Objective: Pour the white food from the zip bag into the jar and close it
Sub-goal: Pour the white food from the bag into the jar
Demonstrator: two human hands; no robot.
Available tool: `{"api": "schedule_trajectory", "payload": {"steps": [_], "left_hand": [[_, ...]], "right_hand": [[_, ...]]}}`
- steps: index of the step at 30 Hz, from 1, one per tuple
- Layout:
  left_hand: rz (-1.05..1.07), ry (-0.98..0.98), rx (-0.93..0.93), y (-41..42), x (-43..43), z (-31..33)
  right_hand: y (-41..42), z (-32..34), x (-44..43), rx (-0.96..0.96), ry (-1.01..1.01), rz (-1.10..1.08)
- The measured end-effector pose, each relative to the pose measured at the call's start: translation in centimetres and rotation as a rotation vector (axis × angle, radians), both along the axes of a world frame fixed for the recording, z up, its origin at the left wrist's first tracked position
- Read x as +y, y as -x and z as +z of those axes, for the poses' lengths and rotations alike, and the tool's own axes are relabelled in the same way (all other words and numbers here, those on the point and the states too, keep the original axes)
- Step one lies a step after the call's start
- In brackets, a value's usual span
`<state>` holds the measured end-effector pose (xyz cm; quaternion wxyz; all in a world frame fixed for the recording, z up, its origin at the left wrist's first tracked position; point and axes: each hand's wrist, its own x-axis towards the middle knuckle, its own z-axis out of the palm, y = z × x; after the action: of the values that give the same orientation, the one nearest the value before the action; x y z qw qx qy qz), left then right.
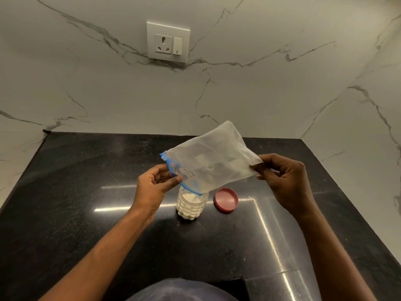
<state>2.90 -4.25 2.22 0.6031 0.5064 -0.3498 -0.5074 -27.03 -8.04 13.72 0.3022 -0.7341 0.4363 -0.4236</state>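
A clear zip bag with a blue zip strip hangs tilted over the counter, its blue mouth pointing down into the open top of a clear plastic jar. White powder fills most of the jar, and only a thin white film clings inside the bag. My left hand pinches the bag at the blue zip edge, just left of the jar's mouth. My right hand holds the bag's bottom corner, raised higher to the right. The red lid lies upturned on the counter right of the jar.
The jar stands mid-way on a glossy black stone counter. White marble walls close it in behind and on both sides. A white socket and switch plate sits on the back wall.
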Motion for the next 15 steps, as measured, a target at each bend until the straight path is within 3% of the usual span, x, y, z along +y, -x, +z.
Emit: {"api": "schedule_trajectory", "payload": {"steps": [15], "left_hand": [[0.014,-0.020,-0.002,0.10,0.36,-0.04]], "right_hand": [[-0.83,0.65,0.24,0.046,0.027,0.052]]}}
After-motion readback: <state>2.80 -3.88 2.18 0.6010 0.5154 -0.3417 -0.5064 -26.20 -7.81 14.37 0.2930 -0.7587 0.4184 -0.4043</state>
